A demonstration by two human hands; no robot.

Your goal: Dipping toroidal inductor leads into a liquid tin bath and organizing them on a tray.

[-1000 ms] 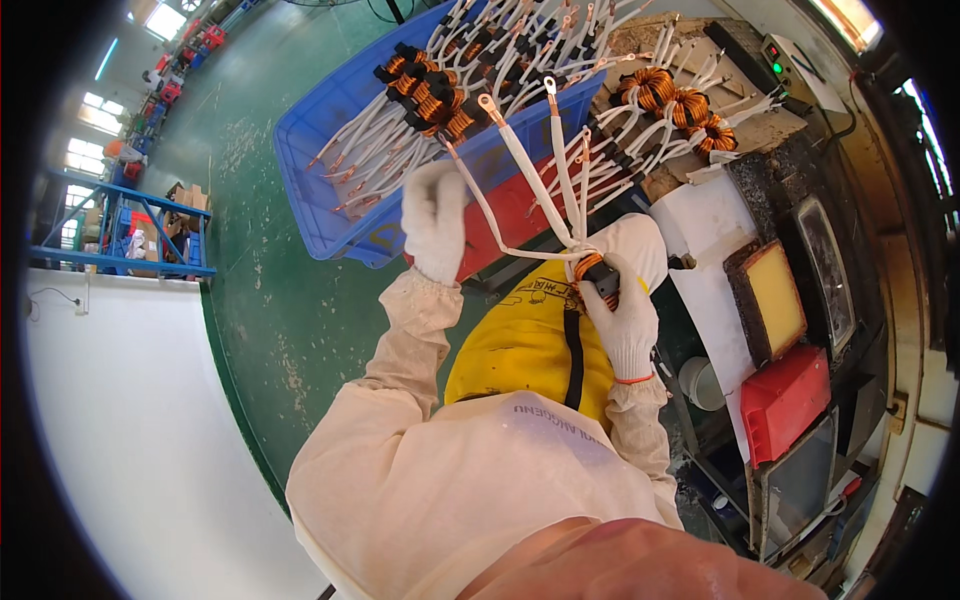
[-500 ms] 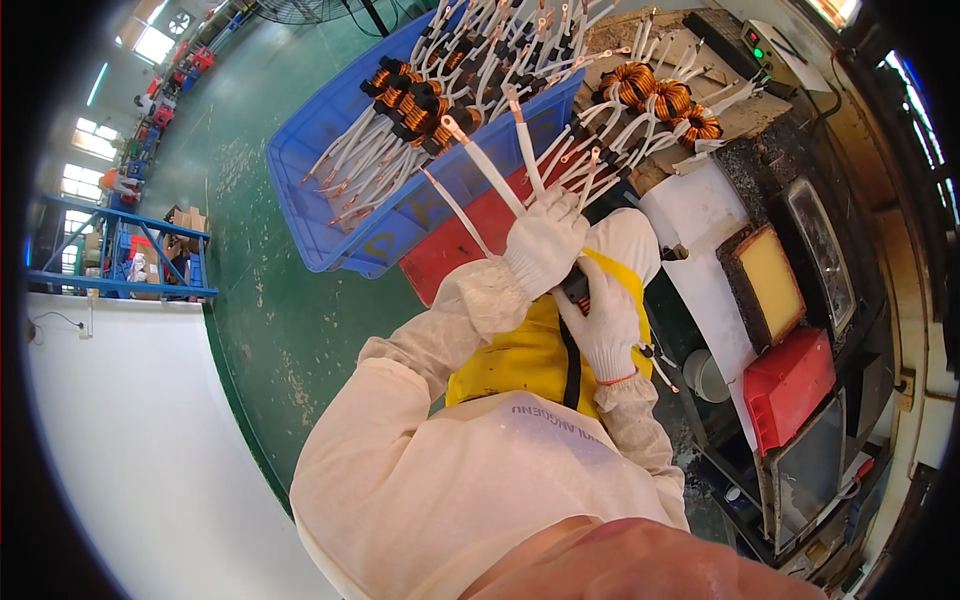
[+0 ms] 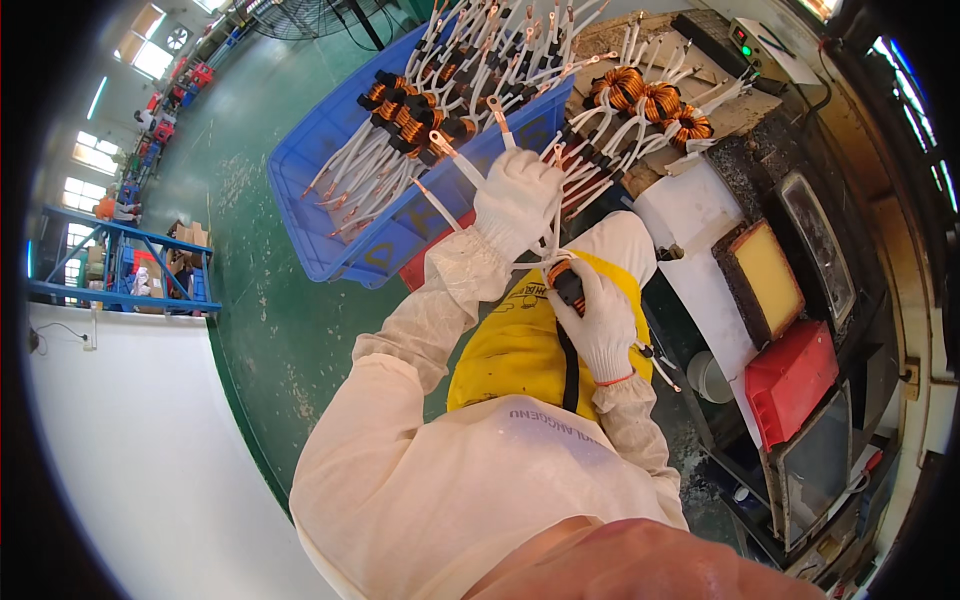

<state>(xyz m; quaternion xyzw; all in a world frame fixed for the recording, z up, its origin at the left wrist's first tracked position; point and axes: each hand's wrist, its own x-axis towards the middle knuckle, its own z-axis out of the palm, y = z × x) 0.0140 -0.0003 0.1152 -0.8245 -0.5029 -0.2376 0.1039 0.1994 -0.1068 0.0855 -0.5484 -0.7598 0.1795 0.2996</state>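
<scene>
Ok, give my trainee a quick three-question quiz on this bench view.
1. True or false: the right hand holds a copper coil over the yellow apron.
2. What does the left hand grip? A) white leads B) a red tray C) a sponge
3. Fill in: the crate full of coils is coloured ____.

Key:
1. True; the coil sits in the gloved right hand.
2. A; white leads stick out past that glove.
3. Blue; it stands on the green floor.
</scene>
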